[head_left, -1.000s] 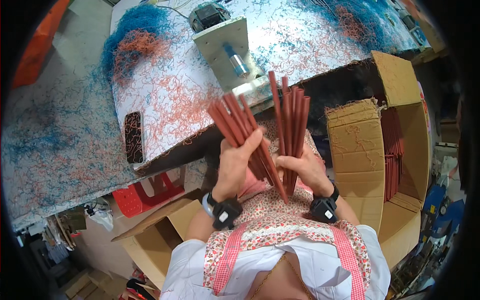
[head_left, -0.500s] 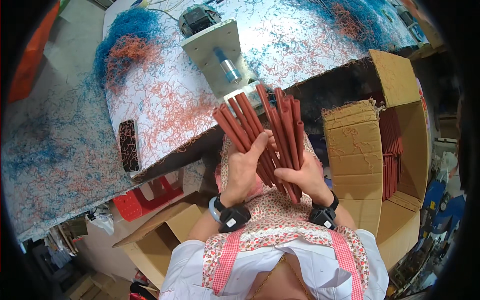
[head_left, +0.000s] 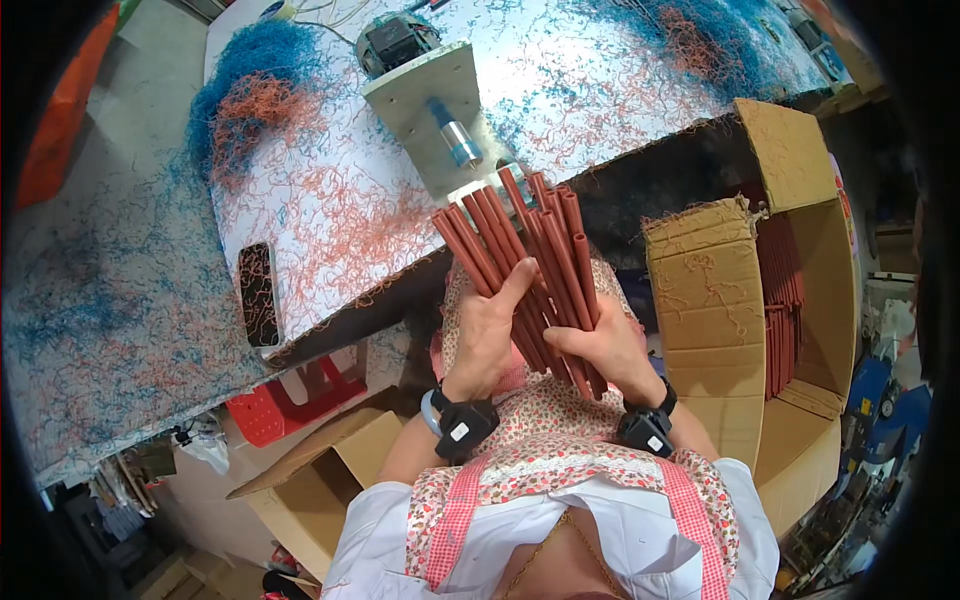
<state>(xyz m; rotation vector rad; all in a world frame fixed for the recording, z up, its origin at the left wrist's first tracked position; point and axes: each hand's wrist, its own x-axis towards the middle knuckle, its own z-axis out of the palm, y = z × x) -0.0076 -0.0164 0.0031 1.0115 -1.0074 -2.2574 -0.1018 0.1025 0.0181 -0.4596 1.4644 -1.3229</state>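
I hold a bundle of several dark red tubes (head_left: 535,250) in both hands over my lap. My left hand (head_left: 490,335) wraps the left side of the bundle, thumb up along a tube. My right hand (head_left: 605,350) grips the lower right side. The tubes fan upward toward the table edge, their open ends near a metal cylinder (head_left: 455,140) mounted on a pale plate (head_left: 425,95). Both wrists wear black bands.
The table (head_left: 320,210) is strewn with red and blue shavings, with a heap (head_left: 250,90) at its far left. A dark phone (head_left: 260,295) lies near the edge. An open cardboard box (head_left: 790,290) at my right holds more red tubes. Another box (head_left: 310,480) and a red stool (head_left: 290,400) sit below left.
The two fanned groups of tubes have been drawn together into one tighter bundle and tilted left. My hands have closed in on each other.
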